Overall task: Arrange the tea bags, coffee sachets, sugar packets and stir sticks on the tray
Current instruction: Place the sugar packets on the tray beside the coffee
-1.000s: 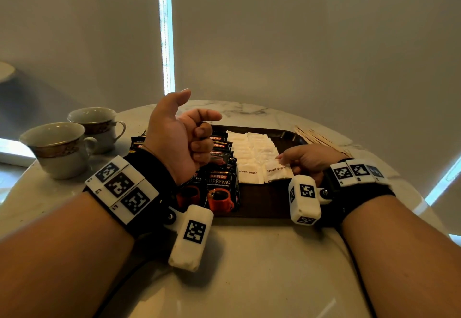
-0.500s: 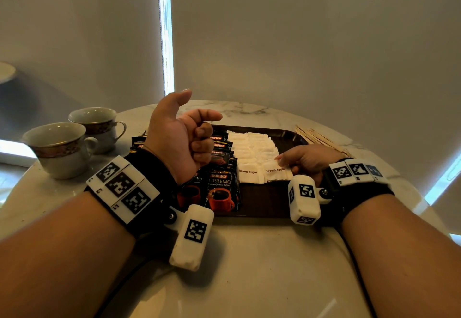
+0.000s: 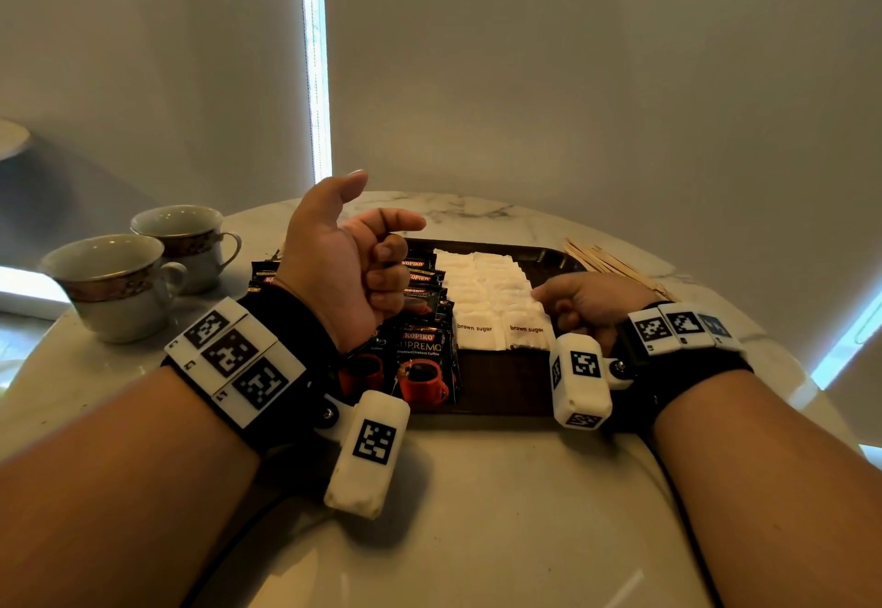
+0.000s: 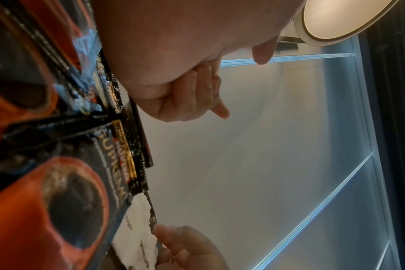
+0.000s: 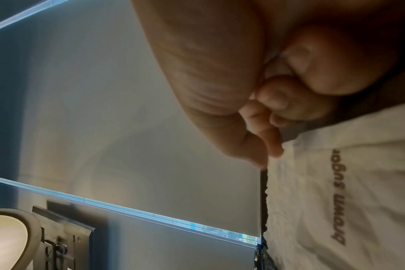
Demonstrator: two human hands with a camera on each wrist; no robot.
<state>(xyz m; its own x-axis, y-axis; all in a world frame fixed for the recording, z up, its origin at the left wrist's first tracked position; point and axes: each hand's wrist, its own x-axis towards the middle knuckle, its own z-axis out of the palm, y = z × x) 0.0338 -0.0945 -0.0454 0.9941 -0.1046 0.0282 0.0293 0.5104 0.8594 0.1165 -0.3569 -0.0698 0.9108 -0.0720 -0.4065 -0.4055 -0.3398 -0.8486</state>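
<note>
On the dark tray (image 3: 501, 397), black sachets (image 3: 422, 359) reading "KOPIKO SUPREMO" lie beside white packets (image 3: 482, 307) printed "brown sugar", stir sticks (image 3: 606, 261) off its far-right corner on the tabletop (image 3: 477, 536), while the left hand (image 3: 348, 268) stays curled, empty, above the sachets and the right hand (image 3: 592, 302) rests fisted, unmoved, on the packets.

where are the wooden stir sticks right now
In the head view, the stir sticks lie on the marble table, off the tray's far right corner, beyond the right hand.
</note>
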